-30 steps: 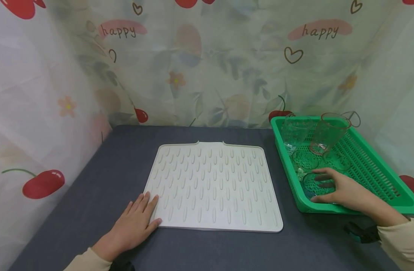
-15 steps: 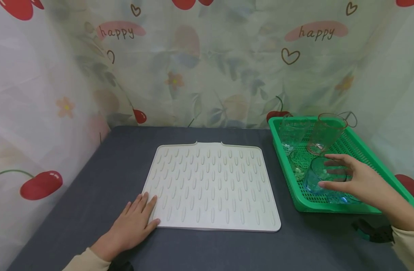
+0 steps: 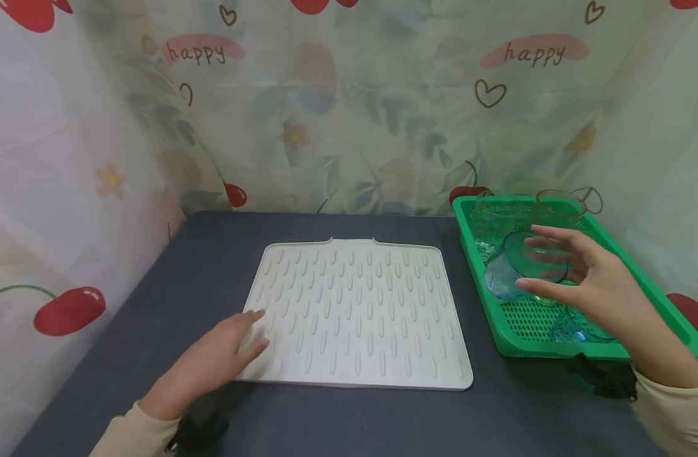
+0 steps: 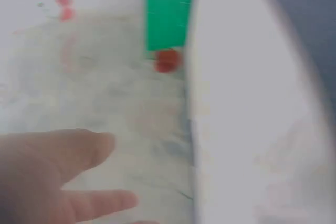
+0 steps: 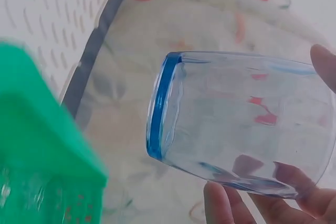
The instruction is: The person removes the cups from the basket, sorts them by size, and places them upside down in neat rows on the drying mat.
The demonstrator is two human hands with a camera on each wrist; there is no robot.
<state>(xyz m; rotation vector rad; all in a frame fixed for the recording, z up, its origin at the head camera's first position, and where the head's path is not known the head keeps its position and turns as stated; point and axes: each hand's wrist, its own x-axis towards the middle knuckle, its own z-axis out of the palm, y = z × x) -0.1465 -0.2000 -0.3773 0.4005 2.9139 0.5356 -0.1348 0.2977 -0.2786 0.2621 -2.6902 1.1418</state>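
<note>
In the head view, my right hand (image 3: 600, 285) holds a clear glass cup (image 3: 500, 279), thumb on one side and fingers on the other. Tilted over the green basket (image 3: 531, 350), the cup overlaps other glassware there. A thick blue base shows on this cup (image 5: 241, 108) in the right wrist view. My left hand (image 3: 211, 355) is over the left edge of a white ridged board (image 3: 360, 311), fingers loosely extended and holding nothing.
Inside the basket are a clear glass (image 3: 494, 216) at the back left, a glass mug with a handle (image 3: 593, 200) beside it, and bluish glassware (image 3: 580, 328) at the front. Printed curtains (image 3: 349, 127) surround the dark table (image 3: 383, 422).
My right hand has lifted the blue-based cup from the front of the basket, up and leftward, tilting it. My left hand, flat on the board's edge before, has risen and turned.
</note>
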